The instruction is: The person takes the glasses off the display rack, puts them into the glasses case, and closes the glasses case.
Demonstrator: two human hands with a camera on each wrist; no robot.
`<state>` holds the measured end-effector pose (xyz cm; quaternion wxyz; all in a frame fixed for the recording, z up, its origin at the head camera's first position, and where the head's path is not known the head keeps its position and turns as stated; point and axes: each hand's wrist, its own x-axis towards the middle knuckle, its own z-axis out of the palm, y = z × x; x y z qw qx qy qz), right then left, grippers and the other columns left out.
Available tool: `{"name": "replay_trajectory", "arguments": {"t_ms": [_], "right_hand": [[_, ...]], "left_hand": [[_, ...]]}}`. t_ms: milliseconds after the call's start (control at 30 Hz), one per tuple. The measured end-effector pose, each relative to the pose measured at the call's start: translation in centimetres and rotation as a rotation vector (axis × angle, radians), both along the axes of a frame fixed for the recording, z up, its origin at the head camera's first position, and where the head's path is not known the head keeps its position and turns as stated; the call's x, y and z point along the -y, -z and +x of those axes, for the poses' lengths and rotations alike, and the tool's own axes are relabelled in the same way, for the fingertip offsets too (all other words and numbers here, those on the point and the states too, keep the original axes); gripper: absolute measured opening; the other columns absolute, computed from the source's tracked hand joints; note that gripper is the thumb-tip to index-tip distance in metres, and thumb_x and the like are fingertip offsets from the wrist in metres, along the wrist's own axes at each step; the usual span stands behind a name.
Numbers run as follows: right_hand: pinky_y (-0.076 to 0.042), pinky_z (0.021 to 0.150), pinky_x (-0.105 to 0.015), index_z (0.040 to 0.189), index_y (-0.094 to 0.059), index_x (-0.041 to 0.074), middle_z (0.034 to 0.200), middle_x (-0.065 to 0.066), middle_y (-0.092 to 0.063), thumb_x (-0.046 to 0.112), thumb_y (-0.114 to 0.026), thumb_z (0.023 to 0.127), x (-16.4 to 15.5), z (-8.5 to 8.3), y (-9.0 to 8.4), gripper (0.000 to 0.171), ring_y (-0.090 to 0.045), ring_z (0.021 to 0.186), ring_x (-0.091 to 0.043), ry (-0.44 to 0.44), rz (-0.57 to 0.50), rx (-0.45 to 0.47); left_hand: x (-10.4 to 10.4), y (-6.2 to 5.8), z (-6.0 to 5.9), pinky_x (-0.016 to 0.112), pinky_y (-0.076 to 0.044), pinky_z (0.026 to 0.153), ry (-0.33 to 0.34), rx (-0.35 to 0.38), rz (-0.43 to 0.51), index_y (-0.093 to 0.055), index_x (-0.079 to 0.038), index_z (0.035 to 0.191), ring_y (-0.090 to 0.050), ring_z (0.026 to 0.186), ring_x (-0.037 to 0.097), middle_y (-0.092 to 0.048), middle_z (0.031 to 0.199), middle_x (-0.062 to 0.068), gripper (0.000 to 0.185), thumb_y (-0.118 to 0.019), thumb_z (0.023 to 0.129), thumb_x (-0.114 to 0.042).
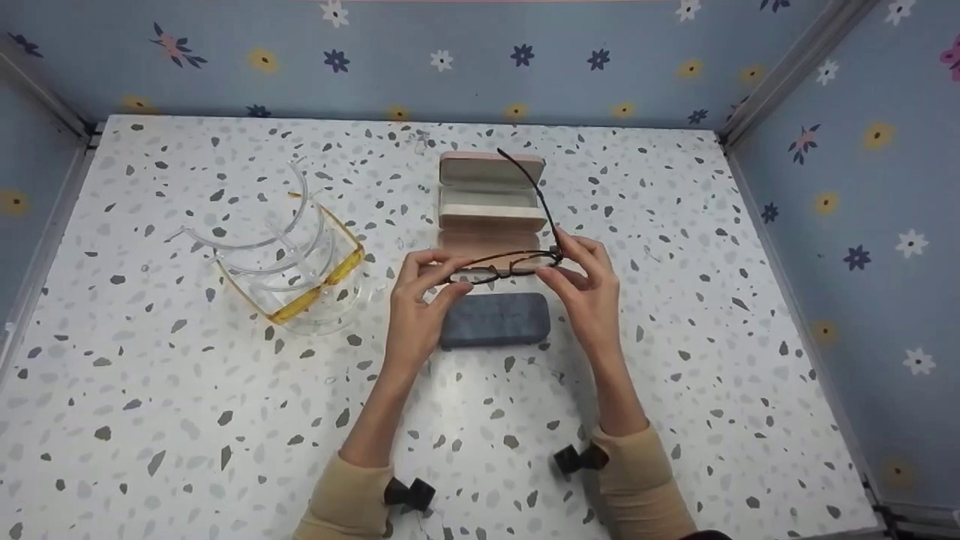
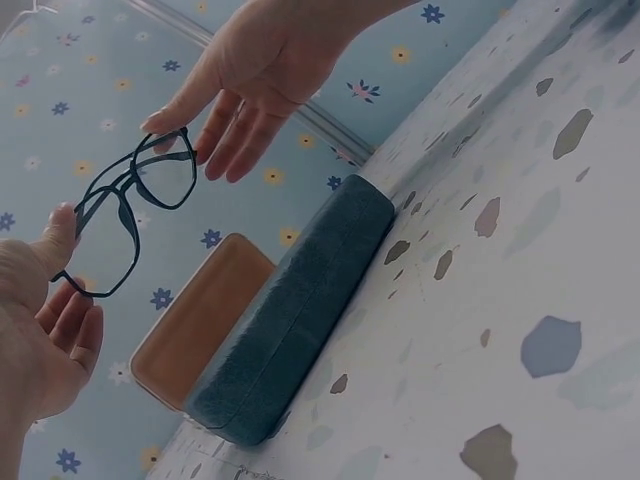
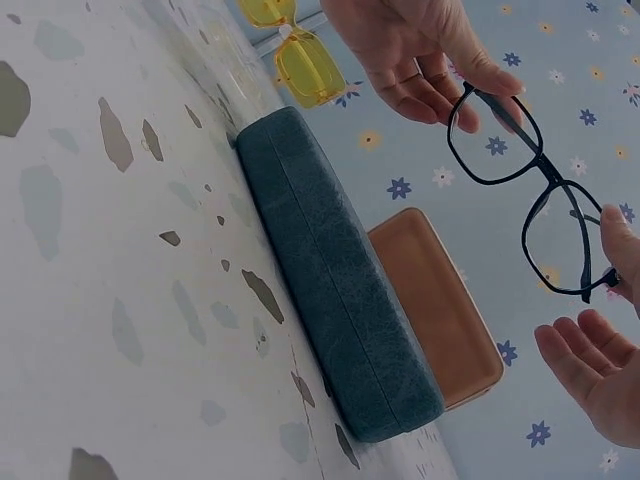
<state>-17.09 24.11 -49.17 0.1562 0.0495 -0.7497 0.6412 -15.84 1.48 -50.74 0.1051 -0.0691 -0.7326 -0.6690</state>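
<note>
Above the middle of the speckled counter (image 1: 675,360), held up between both hands: black-framed glasses (image 1: 501,266). Left hand (image 1: 421,296) pinching one end of the frame, thumb on the rim, other fingers (image 2: 70,340) loosely curled below. Right hand (image 1: 589,289) pinching the other end at the hinge, remaining fingers (image 2: 235,135) stretched out and relaxed. One temple arm unfolded, pointing away toward the back wall, over the open case. Glasses clear of the counter, touching neither case.

Directly beneath the hands, lying flat and closed: grey-blue glasses case (image 1: 495,319). Just behind it, touching or nearly so: open tan glasses case (image 1: 491,202), pale lining showing, lid tipped back.

Off to the left, well apart from the hands: a heap of clear safety glasses (image 1: 262,240) with a yellow-tinted pair (image 1: 319,289) lying on the near side.

Round the counter on three sides: blue flowered walls (image 1: 525,67).
</note>
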Motion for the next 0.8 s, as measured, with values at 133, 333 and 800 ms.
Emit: {"name": "replay_trajectory", "arguments": {"t_ms": [133, 333, 800], "right_hand": [[-0.061, 0.096, -0.04, 0.138, -0.065, 0.006, 0.127, -0.008, -0.06, 0.001, -0.079, 0.087, -0.03, 0.0, -0.02, 0.052, -0.061, 0.121, -0.035, -0.003, 0.001, 0.0], [-0.06, 0.098, -0.035, 0.137, -0.065, 0.003, 0.128, -0.01, -0.059, -0.002, -0.076, 0.089, -0.02, 0.11, -0.02, 0.05, -0.061, 0.121, -0.025, -0.018, 0.014, 0.001], [-0.058, 0.101, -0.045, 0.135, -0.067, 0.003, 0.129, -0.011, -0.059, -0.006, -0.076, 0.088, 0.03, -0.01, -0.21, 0.048, -0.059, 0.124, -0.027, -0.035, 0.025, -0.007]], "left_hand": [[-0.04, -0.01, -0.03, 0.027, -0.048, 0.101, 0.003, -0.001, 0.004, -0.077, -0.011, 0.12, -0.058, 0.111, 0.014, -0.061, 0.127, 0.006, 0.035, -0.078, 0.088, -0.024], [0.06, 0.01, 0.04, 0.025, -0.047, 0.098, -0.013, -0.011, -0.037, -0.078, -0.013, 0.12, -0.059, 0.111, 0.015, -0.061, 0.128, 0.01, 0.036, -0.078, 0.086, -0.025], [0.06, 0.11, -0.17, 0.034, -0.05, 0.098, -0.018, -0.016, -0.021, -0.078, -0.014, 0.119, -0.059, 0.108, 0.014, -0.061, 0.128, 0.011, 0.034, -0.079, 0.086, -0.022]]}}
